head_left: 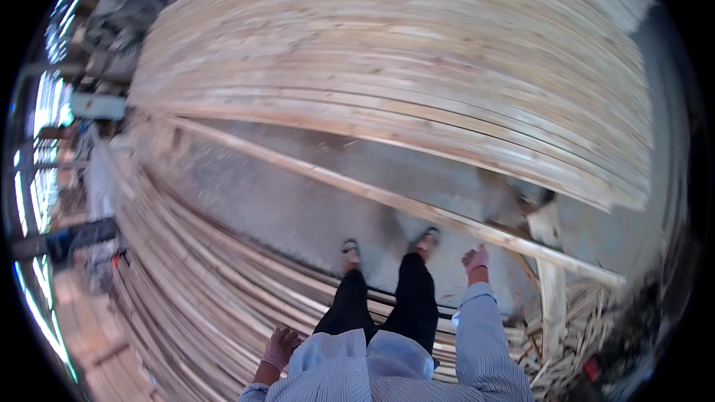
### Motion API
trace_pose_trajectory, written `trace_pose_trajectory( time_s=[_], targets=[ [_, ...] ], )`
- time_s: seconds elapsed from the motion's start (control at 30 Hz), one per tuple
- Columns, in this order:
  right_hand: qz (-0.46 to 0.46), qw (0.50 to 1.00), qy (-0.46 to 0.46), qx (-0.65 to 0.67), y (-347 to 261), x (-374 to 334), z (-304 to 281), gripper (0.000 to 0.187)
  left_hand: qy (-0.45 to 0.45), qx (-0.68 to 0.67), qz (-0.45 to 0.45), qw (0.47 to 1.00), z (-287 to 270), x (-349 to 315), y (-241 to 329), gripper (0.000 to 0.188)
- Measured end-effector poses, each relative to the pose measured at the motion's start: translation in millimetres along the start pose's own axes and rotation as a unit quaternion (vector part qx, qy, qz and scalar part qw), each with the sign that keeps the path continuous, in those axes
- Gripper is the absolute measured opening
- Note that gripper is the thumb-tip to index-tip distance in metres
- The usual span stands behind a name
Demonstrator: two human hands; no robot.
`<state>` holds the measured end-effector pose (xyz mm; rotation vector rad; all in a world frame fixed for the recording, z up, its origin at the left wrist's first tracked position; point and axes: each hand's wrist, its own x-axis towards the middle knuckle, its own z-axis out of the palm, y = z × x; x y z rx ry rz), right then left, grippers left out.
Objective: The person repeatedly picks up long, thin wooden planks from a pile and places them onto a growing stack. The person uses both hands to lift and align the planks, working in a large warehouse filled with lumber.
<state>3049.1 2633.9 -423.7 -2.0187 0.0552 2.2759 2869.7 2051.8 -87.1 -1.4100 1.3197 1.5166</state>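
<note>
My right hand (475,259), in a pale pinkish covering, is raised in front of me just on the near side of a long wooden strip (365,189). A small gap seems to lie between them. Its fingers are curled in, and nothing shows in them. Low at my left side hangs my left hand (281,348), its fingers loosely apart and holding nothing visible. The strip runs slantwise from the far left to the near right, where it lies across a wooden post (553,305). Motion blurs the finger details.
Beyond the strip spreads a wide layer of pale boards (395,67). Long thin battens (216,275) are stacked at my left and behind my legs. I stand on a grey concrete floor (268,186). Scrap wood pieces (585,327) lie heaped at the near right.
</note>
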Motion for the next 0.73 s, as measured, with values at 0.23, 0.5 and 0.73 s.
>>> trace_pose_trajectory(
  time_s=[0.23,0.5,0.73],
  targets=[
    [-0.158,0.963,0.075,0.204,-8,90,8,0.03,0.08,0.008,0.029,0.996,-24,-3,-32,0.066],
    [-0.186,0.943,-0.015,0.276,30,49,-18,0.041,-0.127,-0.095,0.005,0.987,-54,26,-14,0.058],
    [-0.241,0.853,-0.087,0.454,86,-74,1,0.068,-0.149,-0.065,0.017,0.987,-5,52,39,0.061]
  ],
)
